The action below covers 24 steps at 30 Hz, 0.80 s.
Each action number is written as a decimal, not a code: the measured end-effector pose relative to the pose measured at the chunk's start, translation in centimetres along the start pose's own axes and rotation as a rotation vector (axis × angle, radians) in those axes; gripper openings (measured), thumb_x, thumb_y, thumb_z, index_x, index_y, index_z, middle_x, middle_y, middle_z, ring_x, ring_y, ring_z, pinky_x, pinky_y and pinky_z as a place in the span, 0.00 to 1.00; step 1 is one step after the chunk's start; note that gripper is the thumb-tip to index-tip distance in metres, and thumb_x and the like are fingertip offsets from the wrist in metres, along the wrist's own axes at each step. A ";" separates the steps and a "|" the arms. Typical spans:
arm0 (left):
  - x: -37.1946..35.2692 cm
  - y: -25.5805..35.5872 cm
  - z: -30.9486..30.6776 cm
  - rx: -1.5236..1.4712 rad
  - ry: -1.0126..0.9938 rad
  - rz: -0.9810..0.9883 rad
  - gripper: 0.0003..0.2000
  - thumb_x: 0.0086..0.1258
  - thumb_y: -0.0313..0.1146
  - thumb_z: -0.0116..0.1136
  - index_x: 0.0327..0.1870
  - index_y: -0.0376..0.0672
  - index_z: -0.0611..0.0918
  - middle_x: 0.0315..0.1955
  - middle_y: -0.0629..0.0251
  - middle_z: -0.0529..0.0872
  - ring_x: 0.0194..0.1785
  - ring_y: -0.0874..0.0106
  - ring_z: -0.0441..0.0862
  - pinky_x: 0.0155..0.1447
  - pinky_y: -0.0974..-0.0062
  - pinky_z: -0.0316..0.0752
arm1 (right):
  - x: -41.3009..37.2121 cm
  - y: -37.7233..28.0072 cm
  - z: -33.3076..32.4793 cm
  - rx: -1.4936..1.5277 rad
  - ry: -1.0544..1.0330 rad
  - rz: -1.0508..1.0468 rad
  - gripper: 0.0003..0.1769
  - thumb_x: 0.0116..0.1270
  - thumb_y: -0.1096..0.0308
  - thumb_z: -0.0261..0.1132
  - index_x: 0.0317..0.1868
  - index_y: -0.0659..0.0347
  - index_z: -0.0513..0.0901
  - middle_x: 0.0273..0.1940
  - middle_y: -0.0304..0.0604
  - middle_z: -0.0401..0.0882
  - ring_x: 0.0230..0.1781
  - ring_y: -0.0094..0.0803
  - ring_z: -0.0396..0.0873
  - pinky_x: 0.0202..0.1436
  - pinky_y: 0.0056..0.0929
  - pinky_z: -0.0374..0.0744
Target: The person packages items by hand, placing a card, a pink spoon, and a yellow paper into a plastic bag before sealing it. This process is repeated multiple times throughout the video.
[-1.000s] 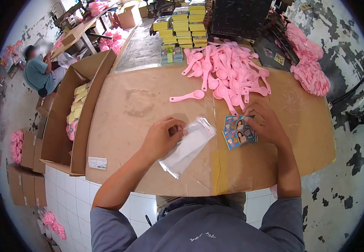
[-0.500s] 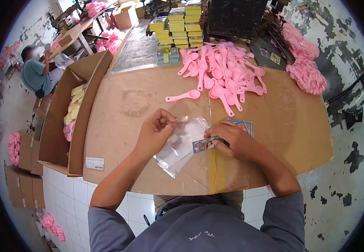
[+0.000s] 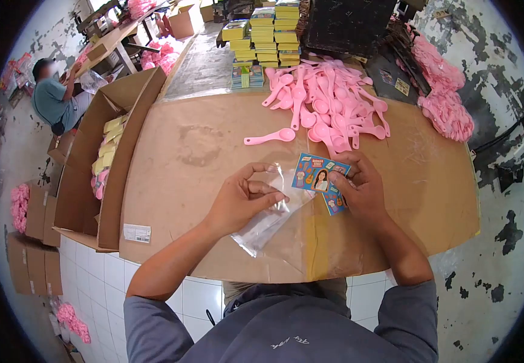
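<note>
My left hand (image 3: 242, 196) pinches the upper part of a clear plastic bag (image 3: 256, 235), its thumb and fingers curled at the bag's mouth. The lower end of the bag hangs over the cardboard tabletop (image 3: 180, 199). In my right hand (image 3: 363, 189) is a blue printed card (image 3: 310, 173) with a picture of a person on it, just right of the bag's mouth. Below it a second blue card (image 3: 333, 204) juts out at an angle under the same fingers. Beyond both hands lies a single pink measuring spoon (image 3: 270, 137).
A heap of pink spoons (image 3: 328, 106) covers the far middle, with stacks of yellow-edged cards (image 3: 263, 37) behind. An open carton (image 3: 75, 202) holding yellow and pink packs stands at left. Pink bundles (image 3: 446, 115) lie at right. A seated person (image 3: 56, 100) is at far left.
My right hand has lifted the cards off the tabletop and turned their printed face up beside the bag. My left hand has shifted right and nearer, raising the bag's mouth.
</note>
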<state>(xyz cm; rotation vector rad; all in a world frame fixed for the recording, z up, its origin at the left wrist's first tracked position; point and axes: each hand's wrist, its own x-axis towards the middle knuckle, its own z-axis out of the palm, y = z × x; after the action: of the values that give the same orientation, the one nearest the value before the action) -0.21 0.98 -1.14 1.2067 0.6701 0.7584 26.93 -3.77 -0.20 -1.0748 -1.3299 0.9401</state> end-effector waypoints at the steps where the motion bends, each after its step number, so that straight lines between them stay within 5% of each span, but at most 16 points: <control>1: 0.0 -0.1 0.0 0.019 0.002 -0.008 0.24 0.73 0.24 0.67 0.68 0.38 0.72 0.41 0.54 0.93 0.45 0.74 0.91 0.50 0.77 0.84 | 0.0 -0.2 0.0 -0.007 -0.025 0.015 0.18 0.74 0.73 0.68 0.61 0.64 0.78 0.46 0.40 0.85 0.46 0.21 0.83 0.50 0.24 0.81; 6: -0.5 0.9 0.9 0.202 -0.091 -0.043 0.32 0.73 0.23 0.67 0.76 0.37 0.66 0.41 0.57 0.93 0.47 0.75 0.90 0.54 0.77 0.82 | 0.1 0.0 -0.8 -0.229 -0.163 -0.001 0.16 0.75 0.73 0.67 0.60 0.65 0.80 0.46 0.39 0.85 0.48 0.22 0.83 0.51 0.25 0.81; 12: -1.1 1.5 1.5 0.357 -0.119 -0.047 0.38 0.73 0.24 0.68 0.81 0.39 0.61 0.41 0.60 0.94 0.47 0.76 0.89 0.55 0.76 0.83 | 0.0 -0.6 0.6 0.023 -0.015 -0.084 0.14 0.73 0.77 0.67 0.57 0.63 0.84 0.46 0.39 0.85 0.44 0.23 0.82 0.48 0.26 0.80; 15: -1.0 2.0 1.8 0.414 -0.119 -0.061 0.40 0.73 0.25 0.68 0.83 0.43 0.60 0.41 0.62 0.94 0.46 0.77 0.89 0.54 0.75 0.84 | 0.3 -1.1 -0.6 -0.397 -0.222 -0.262 0.15 0.72 0.80 0.66 0.58 0.64 0.84 0.45 0.40 0.82 0.46 0.26 0.82 0.50 0.27 0.80; 21: -1.1 1.7 1.9 0.578 -0.129 0.026 0.41 0.72 0.26 0.69 0.83 0.48 0.59 0.41 0.62 0.94 0.45 0.79 0.89 0.54 0.74 0.85 | 0.0 -0.8 0.2 -0.510 -0.406 -0.374 0.14 0.71 0.76 0.69 0.56 0.59 0.86 0.43 0.44 0.86 0.40 0.30 0.82 0.43 0.29 0.80; 24: -1.3 2.3 2.3 0.588 -0.125 0.016 0.41 0.72 0.25 0.69 0.83 0.47 0.59 0.41 0.62 0.94 0.45 0.79 0.88 0.54 0.76 0.84 | -1.2 -1.7 1.7 -0.320 -0.321 -0.015 0.15 0.71 0.75 0.69 0.57 0.59 0.87 0.41 0.44 0.87 0.39 0.30 0.83 0.42 0.27 0.80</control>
<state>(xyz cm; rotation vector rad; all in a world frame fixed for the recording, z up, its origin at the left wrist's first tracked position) 0.51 -0.98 1.67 1.7800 0.8087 0.5026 25.08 -5.32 1.05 -1.1852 -1.7969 0.9352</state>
